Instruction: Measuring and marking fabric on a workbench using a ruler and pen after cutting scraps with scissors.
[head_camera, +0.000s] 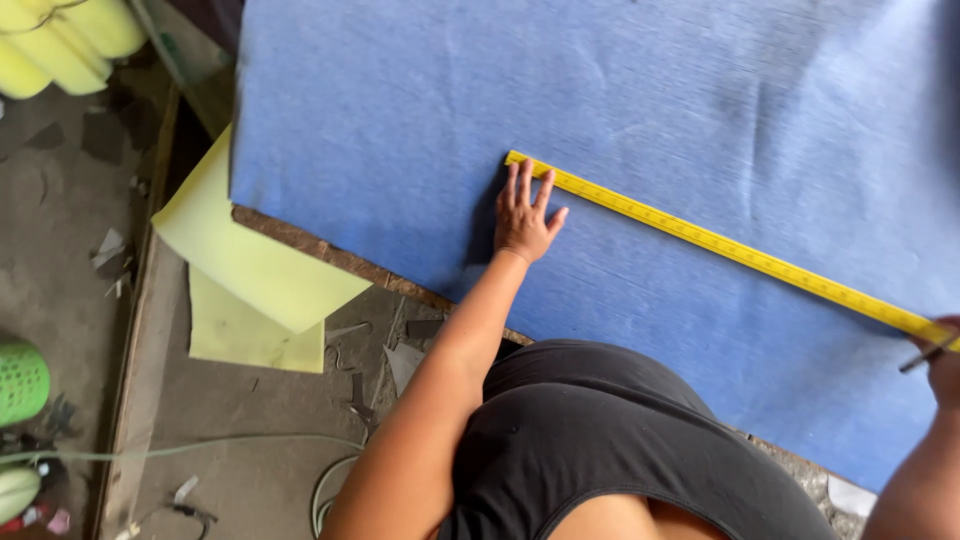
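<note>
A large blue fabric sheet covers a wooden table. A long yellow ruler lies across it from the middle to the right edge. My left hand rests flat on the fabric, fingers spread, fingertips pressing the ruler's left end. My right hand is at the right edge of view, near the ruler's other end, holding a thin dark marking tool against the ruler. Most of that hand is cut off.
Yellow foam sheets hang off the table's left side above the concrete floor. Rolled yellow foam sits top left. A green basket, a cable and scraps lie on the floor. The table edge shows wood.
</note>
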